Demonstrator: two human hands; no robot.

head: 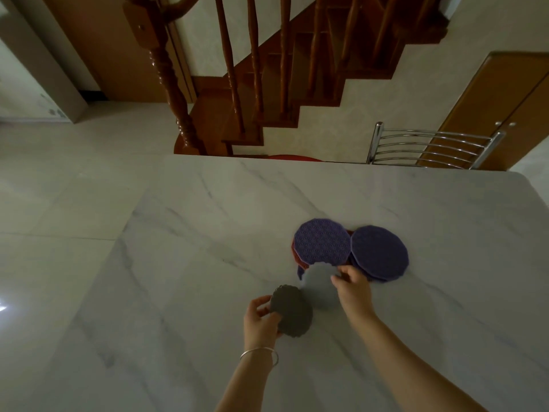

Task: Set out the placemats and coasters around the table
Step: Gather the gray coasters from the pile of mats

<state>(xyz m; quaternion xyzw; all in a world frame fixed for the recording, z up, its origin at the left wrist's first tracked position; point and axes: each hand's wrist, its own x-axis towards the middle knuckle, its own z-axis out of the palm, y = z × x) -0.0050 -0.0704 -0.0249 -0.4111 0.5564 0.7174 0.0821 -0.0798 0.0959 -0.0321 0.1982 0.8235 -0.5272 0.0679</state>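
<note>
Coasters mid-surface: dark coaster (pixel 292 312) gripped by left hand (pixel 261 319); pale coaster (pixel 319 288) pinched by right hand (pixel 355 288) fingers (pixel 337 281), touching purple mats (pixel 323 240) just beyond; right nearer the pile.

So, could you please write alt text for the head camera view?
Over a marble table, the left hand grips a dark grey coaster and the right hand pinches a light grey coaster. Behind them lie purple mats; a metal chair stands beyond.
</note>
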